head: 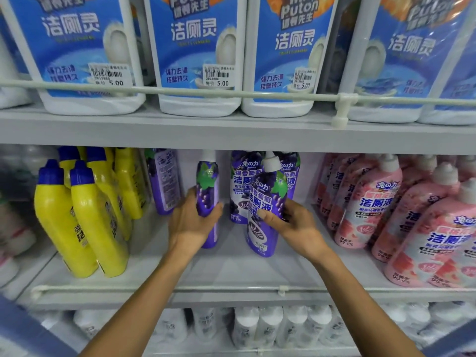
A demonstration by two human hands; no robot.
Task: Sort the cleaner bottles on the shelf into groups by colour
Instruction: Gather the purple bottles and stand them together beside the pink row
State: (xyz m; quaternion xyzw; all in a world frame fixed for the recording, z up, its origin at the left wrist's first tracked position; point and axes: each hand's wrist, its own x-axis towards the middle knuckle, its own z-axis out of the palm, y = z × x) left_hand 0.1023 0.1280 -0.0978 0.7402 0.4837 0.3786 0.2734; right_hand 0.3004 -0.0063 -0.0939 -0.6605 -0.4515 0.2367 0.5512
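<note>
On the middle shelf, my left hand grips a purple grape-label bottle turned side-on. My right hand grips another purple bottle with a white cap, tilted slightly and facing me. Two more purple bottles stand behind them, and one purple bottle stands with its back label out at the left. Several yellow bottles with blue caps are grouped at the left. Several pink bottles are grouped at the right.
The upper shelf holds large white jugs with blue labels behind a rail. A low rail runs along the middle shelf's front edge. White bottles fill the shelf below. Bare shelf floor lies in front of the purple bottles.
</note>
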